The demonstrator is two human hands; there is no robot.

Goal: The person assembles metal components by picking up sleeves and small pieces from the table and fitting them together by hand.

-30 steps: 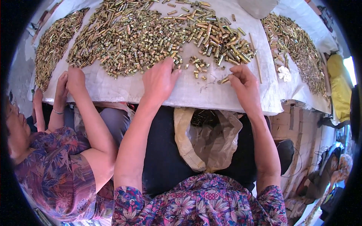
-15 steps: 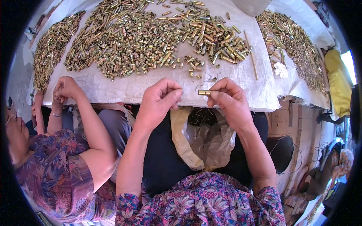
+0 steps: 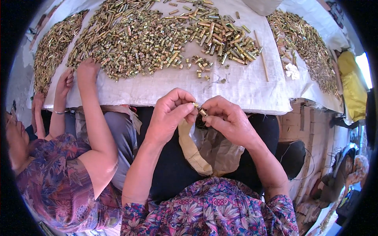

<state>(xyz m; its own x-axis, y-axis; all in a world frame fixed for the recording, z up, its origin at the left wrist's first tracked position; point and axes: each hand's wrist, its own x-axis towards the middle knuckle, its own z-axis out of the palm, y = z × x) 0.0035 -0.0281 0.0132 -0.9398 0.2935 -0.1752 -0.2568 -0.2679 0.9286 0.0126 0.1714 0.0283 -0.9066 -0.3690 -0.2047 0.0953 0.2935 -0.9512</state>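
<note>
Both my hands are close together in front of the table edge, above an open sack. My left hand [image 3: 170, 118] is closed, pinching a small brass-coloured metal sleeve [image 3: 195, 104] between thumb and fingertips. Between the thumb and forefinger of my right hand [image 3: 230, 122] is a short brass-coloured metal tube [image 3: 202, 112], tilted, its end near the sleeve. Whether the two pieces touch I cannot tell. Below them, the pale sack [image 3: 194, 157] lies open on my lap, its inside partly hidden by my hands.
A large heap of brass-coloured tubes and sleeves [image 3: 145, 47] covers the white cloth [image 3: 236, 92]. More heaps lie left [image 3: 55, 47] and right [image 3: 303, 43]. A thin stick [image 3: 262, 57] and crumpled white scrap [image 3: 292, 72] lie rightward. A co-worker's hand [image 3: 88, 70] reaches the heap.
My hands have come together, the right moving left and down with the tube. A small sleeve now shows in my left fingertips. The co-worker's hand has reached forward to the heap.
</note>
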